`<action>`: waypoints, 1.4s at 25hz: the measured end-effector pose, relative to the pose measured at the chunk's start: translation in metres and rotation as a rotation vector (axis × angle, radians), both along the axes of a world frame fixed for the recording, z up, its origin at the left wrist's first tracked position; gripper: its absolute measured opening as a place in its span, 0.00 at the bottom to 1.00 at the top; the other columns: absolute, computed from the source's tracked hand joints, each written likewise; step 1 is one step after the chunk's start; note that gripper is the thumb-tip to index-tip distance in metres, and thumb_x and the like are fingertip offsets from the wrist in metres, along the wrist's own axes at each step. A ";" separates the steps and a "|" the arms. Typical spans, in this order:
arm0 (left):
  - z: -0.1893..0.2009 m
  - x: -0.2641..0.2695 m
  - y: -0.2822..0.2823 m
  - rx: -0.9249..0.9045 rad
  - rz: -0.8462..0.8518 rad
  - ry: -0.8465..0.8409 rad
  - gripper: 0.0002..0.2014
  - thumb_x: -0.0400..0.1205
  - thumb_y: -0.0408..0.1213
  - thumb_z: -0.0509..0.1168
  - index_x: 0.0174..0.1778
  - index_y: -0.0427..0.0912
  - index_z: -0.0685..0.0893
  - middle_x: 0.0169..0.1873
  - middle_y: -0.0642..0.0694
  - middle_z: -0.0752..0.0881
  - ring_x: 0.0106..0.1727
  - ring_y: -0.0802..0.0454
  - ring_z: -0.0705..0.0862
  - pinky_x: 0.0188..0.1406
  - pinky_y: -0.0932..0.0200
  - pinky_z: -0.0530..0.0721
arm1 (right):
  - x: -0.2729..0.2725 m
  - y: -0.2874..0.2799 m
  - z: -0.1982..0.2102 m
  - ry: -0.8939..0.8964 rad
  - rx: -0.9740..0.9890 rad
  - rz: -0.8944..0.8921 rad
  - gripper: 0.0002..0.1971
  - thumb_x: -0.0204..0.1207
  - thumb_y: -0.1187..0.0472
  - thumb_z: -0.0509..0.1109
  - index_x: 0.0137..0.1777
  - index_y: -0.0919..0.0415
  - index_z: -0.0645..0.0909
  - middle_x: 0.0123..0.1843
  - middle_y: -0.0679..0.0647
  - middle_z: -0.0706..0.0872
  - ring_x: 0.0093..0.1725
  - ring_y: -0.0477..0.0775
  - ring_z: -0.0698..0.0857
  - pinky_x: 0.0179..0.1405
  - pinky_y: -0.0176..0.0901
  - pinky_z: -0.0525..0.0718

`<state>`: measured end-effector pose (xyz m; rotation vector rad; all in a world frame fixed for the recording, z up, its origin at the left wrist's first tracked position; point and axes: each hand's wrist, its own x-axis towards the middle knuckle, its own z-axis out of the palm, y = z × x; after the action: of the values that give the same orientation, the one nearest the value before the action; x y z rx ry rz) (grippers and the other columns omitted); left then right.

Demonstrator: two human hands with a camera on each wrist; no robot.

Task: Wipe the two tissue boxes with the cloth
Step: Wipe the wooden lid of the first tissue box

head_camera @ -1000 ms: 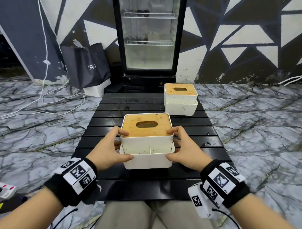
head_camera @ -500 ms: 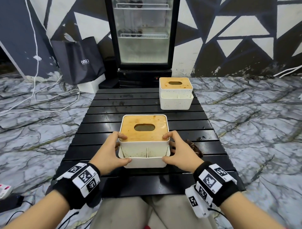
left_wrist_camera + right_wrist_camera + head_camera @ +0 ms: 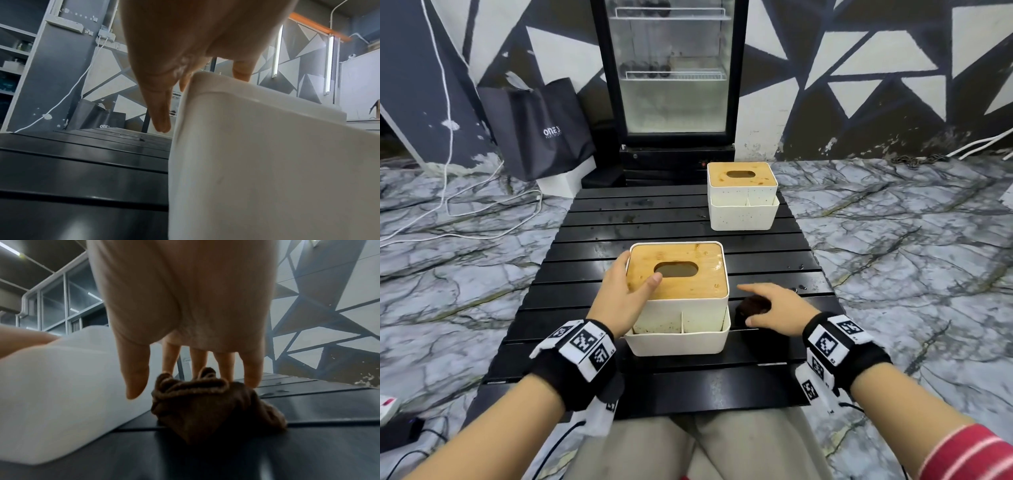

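Looking down from the head view, we see the near tissue box [image 3: 677, 294] standing on the black slatted desk [image 3: 571, 274], white with a wooden lid and an oval slot, close to our lap. Our left hand [image 3: 625, 294] grips its left side: the thumb lies curled over the lid beside the slot, and the fingers run along the box's left wall. From the left wrist view, the fingers [image 3: 162, 113] point down beside the white wall, with the thumb tip over the top edge.

Our right hand [image 3: 774, 308] hangs just right of that box, over the cloth [image 3: 753, 306], a small dark brown crumpled bundle lying on the desk just beside the box's right side. From the right wrist view the cloth [image 3: 209, 404] sits beneath spread fingers [image 3: 252, 369] and a thumb reaching down around it, all fairly straight. The fingertips seem to touch the far edge of the bundle, though we cannot be sure of contact; nothing is pinched, so this hand stands relaxed and unclosed.

We find the far tissue box [image 3: 742, 195], the same kind, on the desk's far right corner, well apart from both hands. Beyond the desk stands a glass-door fridge [image 3: 671, 68] against a wall painted with triangles, with a black bag [image 3: 541, 126] to its left on the marbled floor [image 3: 893, 240].
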<state>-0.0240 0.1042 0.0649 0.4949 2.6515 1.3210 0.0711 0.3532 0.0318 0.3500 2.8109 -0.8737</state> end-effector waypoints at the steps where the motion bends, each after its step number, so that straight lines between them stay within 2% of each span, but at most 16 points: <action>1: 0.000 0.000 0.004 -0.012 0.011 -0.012 0.34 0.81 0.49 0.64 0.80 0.44 0.58 0.74 0.45 0.69 0.74 0.49 0.68 0.65 0.59 0.66 | -0.002 0.000 -0.004 -0.057 0.030 0.030 0.32 0.69 0.57 0.75 0.73 0.45 0.68 0.75 0.54 0.70 0.75 0.57 0.67 0.74 0.41 0.63; 5: -0.002 0.000 0.007 -0.015 0.021 -0.059 0.41 0.78 0.48 0.68 0.82 0.44 0.53 0.77 0.46 0.66 0.74 0.49 0.70 0.69 0.56 0.68 | -0.008 0.000 -0.011 -0.105 0.104 0.046 0.28 0.68 0.59 0.73 0.68 0.41 0.74 0.74 0.54 0.70 0.70 0.63 0.70 0.73 0.48 0.67; 8: 0.000 0.001 0.006 0.015 0.004 -0.065 0.40 0.78 0.47 0.69 0.82 0.45 0.54 0.76 0.47 0.68 0.65 0.57 0.70 0.63 0.63 0.68 | -0.008 -0.003 -0.012 -0.080 0.181 0.048 0.23 0.71 0.63 0.68 0.64 0.40 0.77 0.63 0.53 0.75 0.62 0.64 0.73 0.67 0.47 0.70; 10: 0.002 0.001 0.004 0.015 -0.009 -0.072 0.41 0.78 0.47 0.69 0.82 0.45 0.54 0.76 0.48 0.68 0.62 0.60 0.68 0.61 0.65 0.67 | -0.006 -0.003 -0.009 -0.042 0.152 0.056 0.20 0.70 0.64 0.67 0.60 0.43 0.80 0.52 0.49 0.76 0.57 0.60 0.76 0.63 0.41 0.71; 12: 0.004 0.001 0.001 0.008 -0.026 -0.095 0.41 0.78 0.46 0.69 0.82 0.47 0.53 0.75 0.49 0.69 0.60 0.60 0.69 0.60 0.66 0.68 | -0.004 0.001 -0.001 0.005 0.047 0.054 0.18 0.68 0.67 0.69 0.55 0.47 0.84 0.43 0.44 0.78 0.48 0.50 0.79 0.51 0.28 0.73; 13: 0.004 0.000 0.000 0.002 -0.036 -0.106 0.40 0.78 0.46 0.69 0.82 0.47 0.53 0.74 0.49 0.69 0.60 0.60 0.70 0.59 0.66 0.68 | -0.004 0.004 0.005 0.040 -0.039 0.024 0.18 0.66 0.69 0.70 0.51 0.47 0.85 0.43 0.44 0.82 0.44 0.47 0.80 0.47 0.25 0.74; 14: 0.005 -0.001 -0.001 -0.006 -0.041 -0.114 0.40 0.78 0.46 0.69 0.82 0.47 0.54 0.74 0.50 0.70 0.60 0.59 0.70 0.59 0.65 0.68 | -0.004 0.006 0.013 0.100 -0.138 -0.022 0.18 0.65 0.70 0.71 0.47 0.44 0.85 0.44 0.45 0.86 0.43 0.46 0.82 0.48 0.27 0.77; 16: 0.004 -0.003 -0.001 -0.017 -0.016 -0.113 0.39 0.78 0.48 0.68 0.82 0.48 0.55 0.71 0.51 0.71 0.62 0.55 0.73 0.59 0.63 0.69 | -0.011 0.006 0.030 0.299 -0.292 -0.139 0.21 0.64 0.70 0.73 0.44 0.38 0.83 0.48 0.48 0.89 0.50 0.51 0.85 0.56 0.39 0.81; 17: 0.004 -0.005 0.001 -0.014 0.021 -0.113 0.38 0.79 0.49 0.67 0.82 0.48 0.55 0.71 0.50 0.72 0.66 0.52 0.74 0.60 0.60 0.70 | -0.014 0.003 0.039 0.405 -0.320 -0.170 0.21 0.64 0.69 0.73 0.45 0.37 0.83 0.50 0.48 0.88 0.53 0.52 0.85 0.58 0.41 0.80; 20: 0.001 -0.012 0.009 0.023 0.134 -0.139 0.34 0.81 0.51 0.63 0.80 0.44 0.60 0.73 0.44 0.74 0.71 0.44 0.74 0.65 0.54 0.70 | -0.023 -0.025 0.056 0.535 -0.291 -0.069 0.19 0.68 0.63 0.74 0.55 0.40 0.82 0.55 0.45 0.84 0.57 0.46 0.80 0.63 0.38 0.73; 22: -0.002 -0.016 0.012 0.020 0.143 -0.147 0.30 0.81 0.51 0.64 0.76 0.43 0.67 0.66 0.43 0.80 0.65 0.43 0.78 0.59 0.55 0.73 | -0.025 -0.048 0.050 0.517 -0.137 0.080 0.17 0.71 0.55 0.72 0.59 0.41 0.81 0.57 0.45 0.83 0.58 0.49 0.76 0.63 0.39 0.68; 25: -0.007 -0.019 0.012 0.043 0.144 -0.145 0.20 0.81 0.49 0.65 0.66 0.45 0.76 0.52 0.48 0.83 0.56 0.46 0.81 0.50 0.58 0.74 | -0.019 -0.059 0.029 0.588 0.019 0.184 0.15 0.72 0.44 0.63 0.58 0.38 0.80 0.53 0.41 0.81 0.57 0.50 0.71 0.61 0.45 0.69; 27: -0.010 -0.020 0.011 0.058 0.149 -0.144 0.17 0.81 0.48 0.65 0.64 0.47 0.77 0.48 0.51 0.82 0.52 0.48 0.81 0.49 0.58 0.74 | -0.018 -0.059 0.020 0.624 0.006 0.247 0.15 0.73 0.45 0.61 0.58 0.40 0.80 0.53 0.41 0.80 0.60 0.46 0.72 0.64 0.41 0.68; 31: -0.011 -0.022 0.009 0.083 0.123 -0.145 0.16 0.80 0.47 0.66 0.63 0.51 0.76 0.46 0.54 0.82 0.50 0.52 0.81 0.47 0.59 0.75 | -0.032 -0.048 0.015 0.557 -0.140 0.269 0.14 0.77 0.56 0.64 0.61 0.45 0.80 0.63 0.44 0.77 0.65 0.40 0.71 0.65 0.20 0.60; 33: -0.012 -0.023 0.009 0.097 0.118 -0.155 0.18 0.80 0.47 0.66 0.64 0.50 0.75 0.46 0.56 0.82 0.50 0.52 0.82 0.48 0.58 0.77 | -0.046 -0.038 0.019 0.510 -0.152 0.218 0.14 0.78 0.60 0.66 0.62 0.47 0.80 0.64 0.43 0.75 0.67 0.42 0.71 0.66 0.22 0.62; 35: -0.013 -0.023 0.009 0.101 0.132 -0.159 0.19 0.80 0.47 0.66 0.66 0.49 0.74 0.44 0.58 0.80 0.50 0.52 0.81 0.49 0.57 0.77 | -0.055 -0.035 0.022 0.481 -0.144 0.185 0.15 0.78 0.60 0.65 0.64 0.48 0.79 0.66 0.42 0.74 0.69 0.43 0.70 0.70 0.33 0.64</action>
<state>-0.0472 0.1128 0.0523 0.2184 2.5345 1.4707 0.0165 0.3181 0.0536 -0.1643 3.1050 -1.2465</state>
